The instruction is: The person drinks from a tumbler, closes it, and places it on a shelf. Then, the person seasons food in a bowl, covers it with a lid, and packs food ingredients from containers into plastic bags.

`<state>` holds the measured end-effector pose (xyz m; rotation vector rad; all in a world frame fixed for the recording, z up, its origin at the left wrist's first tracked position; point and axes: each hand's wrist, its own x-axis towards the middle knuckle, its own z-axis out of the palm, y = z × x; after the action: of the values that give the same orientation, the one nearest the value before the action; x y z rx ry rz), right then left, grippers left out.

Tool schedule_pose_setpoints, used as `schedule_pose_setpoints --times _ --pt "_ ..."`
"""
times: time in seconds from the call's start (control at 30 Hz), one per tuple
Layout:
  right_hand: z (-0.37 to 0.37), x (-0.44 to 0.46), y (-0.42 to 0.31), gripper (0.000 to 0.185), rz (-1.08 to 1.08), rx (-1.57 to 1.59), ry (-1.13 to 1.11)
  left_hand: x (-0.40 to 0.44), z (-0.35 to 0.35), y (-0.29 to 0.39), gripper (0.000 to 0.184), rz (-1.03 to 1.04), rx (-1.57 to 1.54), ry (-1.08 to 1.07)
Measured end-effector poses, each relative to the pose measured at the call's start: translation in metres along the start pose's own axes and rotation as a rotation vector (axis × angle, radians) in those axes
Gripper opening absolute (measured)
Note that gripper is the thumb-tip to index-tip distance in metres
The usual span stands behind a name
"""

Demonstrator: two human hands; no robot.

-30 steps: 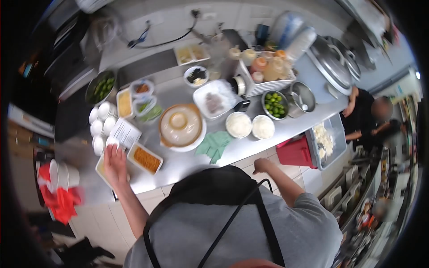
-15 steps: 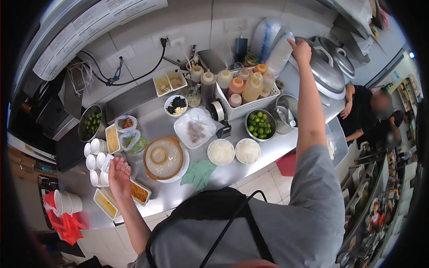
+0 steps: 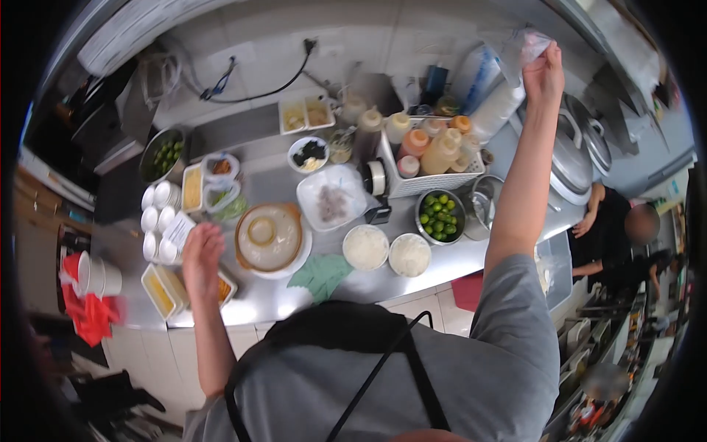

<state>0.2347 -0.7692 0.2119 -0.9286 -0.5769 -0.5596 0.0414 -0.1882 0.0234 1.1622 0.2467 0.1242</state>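
My right hand (image 3: 543, 72) is raised at the upper right, its fingers closed on a clear plastic bag (image 3: 535, 46). That bag hangs above a roll of plastic bags (image 3: 499, 110). Over the left part of the counter, my left hand (image 3: 202, 254) is slightly blurred, beside a printed paper slip (image 3: 179, 230) and white cups (image 3: 151, 219). Whether the slip is in its fingers cannot be made out. A lidded clay pot (image 3: 269, 237) sits to the right of my left hand, with a green cloth (image 3: 319, 277) beside it.
Two bowls of rice (image 3: 365, 248), a bowl of limes (image 3: 440, 216) and a basket of sauce bottles (image 3: 434, 180) stand along the counter. Large metal lids (image 3: 571, 158) lie at the right. Another person (image 3: 607, 228) in dark clothes is beyond the counter's right end.
My right hand has moved from the bag roll up and to the right, with a clear bag in it. The slip now shows more fully beside my left hand. The view has shifted.
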Motion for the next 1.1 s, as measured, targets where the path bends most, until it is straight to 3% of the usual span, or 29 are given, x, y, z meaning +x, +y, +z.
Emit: schedule_pose_setpoints --times 0.07,0.1,0.13,0.17,0.23,0.33,0.4,0.43,0.47,0.53,0.57,0.6,0.67,0.77,0.83,0.87,0.93,1.0,1.07,1.1 --pt "0.04 -0.04 0.031 0.022 0.119 0.072 0.052 -0.007 0.022 -0.008 0.028 0.069 0.235 -0.026" --pt "0.063 -0.064 0.045 0.024 0.295 0.279 -0.081 -0.011 0.03 -0.014 0.027 0.147 0.417 -0.09" --pt "0.087 -0.09 0.06 0.026 0.473 0.49 -0.212 -0.009 0.027 -0.036 0.036 0.336 0.554 -0.193" --pt "0.111 -0.114 0.076 0.028 0.507 0.543 -0.22 -0.02 0.047 -0.021 0.057 0.578 0.979 -0.277" --pt "0.161 -0.157 0.099 0.031 0.578 0.618 -0.241 -0.032 0.066 -0.024 0.074 0.883 1.195 -0.343" --pt "0.226 -0.208 0.116 0.032 0.715 0.867 -0.182 -0.034 0.058 -0.041 0.077 1.018 1.311 -0.334" --pt "0.255 -0.232 0.125 0.033 0.851 0.949 0.001 -0.031 0.05 -0.041 0.076 1.259 1.264 -0.173" --pt "0.263 -0.243 0.131 0.038 0.897 1.044 -0.024 -0.034 0.048 -0.029 0.055 1.37 1.223 -0.021" --pt "0.274 -0.252 0.133 0.038 0.911 1.046 -0.033 -0.029 0.036 -0.022 0.055 1.364 1.228 -0.004" --pt "0.293 -0.268 0.136 0.046 0.865 0.912 0.107 -0.021 0.009 -0.012 0.026 1.301 1.169 -0.071" --pt "0.291 -0.279 0.151 0.055 0.779 0.874 -0.084 -0.031 0.012 0.001 0.005 1.166 1.02 0.05" --pt "0.293 -0.297 0.163 0.055 0.791 0.874 -0.1 -0.036 0.008 0.005 0.005 1.166 1.018 0.07" --pt "0.33 -0.342 0.172 0.046 0.584 0.118 -0.089 -0.043 -0.004 0.01 0.002 0.649 0.612 0.086" --pt "0.341 -0.38 0.191 0.036 0.326 -0.309 -0.382 -0.056 -0.02 0.001 0.006 0.534 0.375 0.008" --pt "0.341 -0.379 0.198 0.021 0.738 -0.324 -0.271 -0.055 -0.035 0.001 0.01 0.349 0.09 -0.048" --pt "0.335 -0.378 0.206 0.021 0.741 -0.324 -0.281 -0.056 -0.043 0.008 0.01 0.352 0.086 -0.039" --pt "0.326 -0.374 0.223 0.015 0.344 -0.836 -0.41 -0.06 -0.053 0.026 0.009 0.096 -0.448 -0.118" --pt "0.335 -0.373 0.236 0.017 0.275 -0.838 -0.457 -0.061 -0.052 0.025 0.008 0.075 -0.529 -0.09" --pt "0.338 -0.369 0.256 0.02 0.328 -0.65 -0.318 -0.059 -0.06 0.015 0.009 -0.112 -0.406 -0.345" --pt "0.338 -0.363 0.263 0.023 0.503 -0.357 -0.315 -0.063 -0.06 0.012 0.013 -0.154 -0.269 -0.388"
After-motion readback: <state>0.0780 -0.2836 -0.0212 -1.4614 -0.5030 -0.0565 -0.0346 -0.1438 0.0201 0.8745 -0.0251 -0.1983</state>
